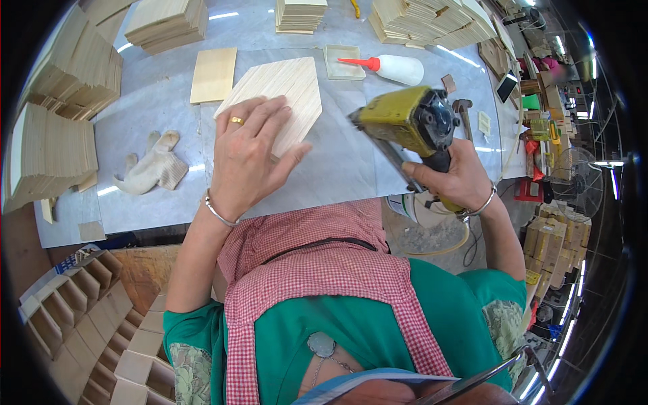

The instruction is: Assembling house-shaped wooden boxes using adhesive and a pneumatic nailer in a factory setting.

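1. Left hand (253, 150) lies spread on one pale wooden piece (297, 91), eleven o'clock on the bench (341, 152).
2. Right hand (464, 177) grips one yellow nail gun (395, 120), toward two.
3. One white bottle (401, 69), one o'clock.

Top (445, 297): green, short sleeves (192, 325), pale green lace panels (503, 322) on both. Apron (324, 275) over it: red-white gingham, 2 shoulder straps (243, 358), 1 dark line (331, 240) across the middle. Left hand (251, 145): gloveless, 1 gold-coloured ring (237, 121). Right hand (462, 177): gloveless. Bangles (221, 215): 2, silver-coloured, 1 per wrist. Neck: pale rounded pendant (321, 345), metal chain (316, 373). Blue-and-white edge (364, 376) at bottom, type unclear.
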`<control>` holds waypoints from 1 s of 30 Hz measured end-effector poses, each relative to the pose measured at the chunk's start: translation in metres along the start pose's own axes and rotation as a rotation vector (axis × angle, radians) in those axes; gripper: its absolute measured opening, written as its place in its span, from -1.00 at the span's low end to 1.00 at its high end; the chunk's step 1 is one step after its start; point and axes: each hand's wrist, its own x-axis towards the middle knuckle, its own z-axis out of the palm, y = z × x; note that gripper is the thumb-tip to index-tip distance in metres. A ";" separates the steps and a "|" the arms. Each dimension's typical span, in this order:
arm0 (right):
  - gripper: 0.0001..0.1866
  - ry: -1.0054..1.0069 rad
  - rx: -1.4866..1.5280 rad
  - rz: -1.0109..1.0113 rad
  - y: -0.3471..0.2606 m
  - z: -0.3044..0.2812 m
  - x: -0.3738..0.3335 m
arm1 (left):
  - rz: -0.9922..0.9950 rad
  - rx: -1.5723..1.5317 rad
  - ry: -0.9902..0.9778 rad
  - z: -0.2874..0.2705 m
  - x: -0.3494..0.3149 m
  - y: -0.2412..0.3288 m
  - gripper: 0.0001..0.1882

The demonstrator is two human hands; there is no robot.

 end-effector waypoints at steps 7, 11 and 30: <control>-0.57 0.329 -0.463 -0.008 0.119 0.004 0.006 | -0.087 0.344 -0.114 -0.003 0.016 0.005 -0.31; -0.48 0.422 -0.650 0.070 0.174 0.015 0.019 | -0.359 -0.393 0.036 0.003 0.015 -0.003 -0.42; -0.40 0.542 -0.065 -0.027 0.182 -0.036 0.086 | -0.616 -0.791 -0.102 0.011 -0.029 -0.027 -0.17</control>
